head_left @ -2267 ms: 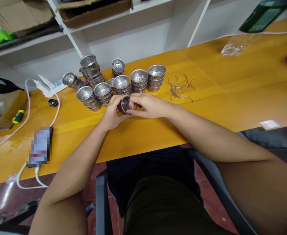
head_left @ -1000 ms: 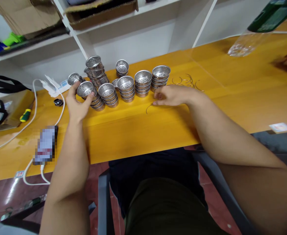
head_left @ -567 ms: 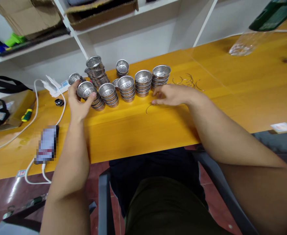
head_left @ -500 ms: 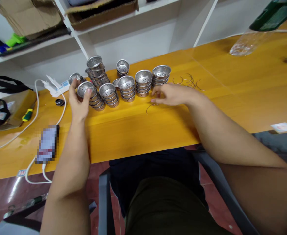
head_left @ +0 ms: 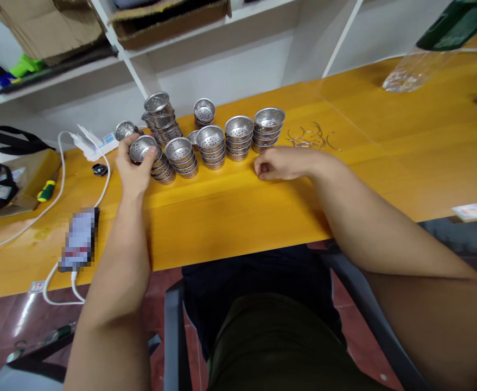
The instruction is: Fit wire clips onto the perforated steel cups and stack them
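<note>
My left hand [head_left: 135,169] is wrapped around the top cup [head_left: 141,149] of a tilted stack of perforated metal cups at the left end of the front row. Its thumb presses the near side and its fingers reach round the far side. My right hand [head_left: 277,163] rests low over the table, fingers curled together, in front of the rightmost cup stack [head_left: 269,120]. Whatever its fingertips hold is hidden. Between the hands stand more stacks of cups [head_left: 210,140]. Several thin curved wire pieces [head_left: 309,138] lie loosely beyond my right wrist.
Behind the front row are a taller cup stack [head_left: 158,104] and a smaller one [head_left: 204,111]. A phone [head_left: 79,238] with a white cable and a power strip [head_left: 100,145] lie left. A clear bottle [head_left: 409,70] stands far right. White shelving [head_left: 230,60] backs the table.
My right hand has lowered slightly and its fingers have curled closed. The single curved wire that lay beneath it no longer shows. My left hand keeps its grip on the cup, nearly still.
</note>
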`<state>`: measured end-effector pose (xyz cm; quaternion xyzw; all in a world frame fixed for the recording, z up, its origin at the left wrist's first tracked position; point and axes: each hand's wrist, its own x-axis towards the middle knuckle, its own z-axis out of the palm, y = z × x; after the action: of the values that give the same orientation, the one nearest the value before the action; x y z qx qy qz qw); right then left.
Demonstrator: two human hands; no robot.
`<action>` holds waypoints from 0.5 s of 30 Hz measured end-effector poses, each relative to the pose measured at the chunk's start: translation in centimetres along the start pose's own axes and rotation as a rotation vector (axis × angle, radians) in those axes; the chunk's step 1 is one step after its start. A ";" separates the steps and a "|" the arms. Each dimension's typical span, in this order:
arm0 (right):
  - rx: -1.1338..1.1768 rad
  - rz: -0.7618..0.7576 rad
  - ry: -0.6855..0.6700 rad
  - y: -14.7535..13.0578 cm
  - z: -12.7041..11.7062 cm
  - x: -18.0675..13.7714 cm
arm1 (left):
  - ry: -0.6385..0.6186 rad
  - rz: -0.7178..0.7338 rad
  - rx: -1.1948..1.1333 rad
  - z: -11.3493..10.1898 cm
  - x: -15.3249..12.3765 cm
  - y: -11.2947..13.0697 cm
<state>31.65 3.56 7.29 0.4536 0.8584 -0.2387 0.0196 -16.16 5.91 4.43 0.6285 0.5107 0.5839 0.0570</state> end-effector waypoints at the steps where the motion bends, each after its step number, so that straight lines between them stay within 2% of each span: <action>1: -0.012 0.051 0.005 0.4 -0.3 -0.2 | 0.002 0.000 0.007 0.1 0.0 0.1; 4: -0.039 0.121 0.021 1.1 -0.8 -0.7 | 0.006 -0.003 0.030 0.2 -0.3 0.7; 15: -0.047 0.110 0.022 0.0 -0.7 -0.8 | 0.026 -0.017 0.097 0.2 -0.9 1.7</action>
<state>32.29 3.24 8.10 0.5020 0.8378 -0.2121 0.0337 -14.86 4.59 4.89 0.6185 0.5445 0.5661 0.0245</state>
